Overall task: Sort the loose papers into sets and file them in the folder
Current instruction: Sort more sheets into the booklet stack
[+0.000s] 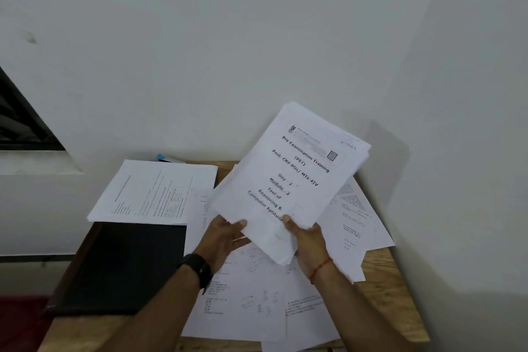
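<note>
While both hands hold one bundle above the desk, the step in hand looks like sorting rather than filing. Nearest the camera, loose papers lie fanned and overlapping across the wooden table, some hanging past its near edge; their print is too small to read. To their left lies the black folder, seemingly closed, its near right corner covered by the left forearm.

Just above the spread, the left hand grips the lower left edge of the stack, thumb on top and fingers curled beneath. The right hand clamps the bottom edge, thumb pressed on the front page, its fingers hidden behind the sheets. A dark watch sits on the left wrist and a red thread on the right.

The stack is lifted clear of the table and tilted, its cover headed "Pre Examination Training". How many sheets it holds cannot be told. Farther back, a pile of sheets rests on the folder's far end, and a blue pen peeks out behind it against the wall.

Next, I judge, the stack needs its edges squared and a place of its own, apart from the unsorted spread. The pile would have to come off before the folder can be opened.
</note>
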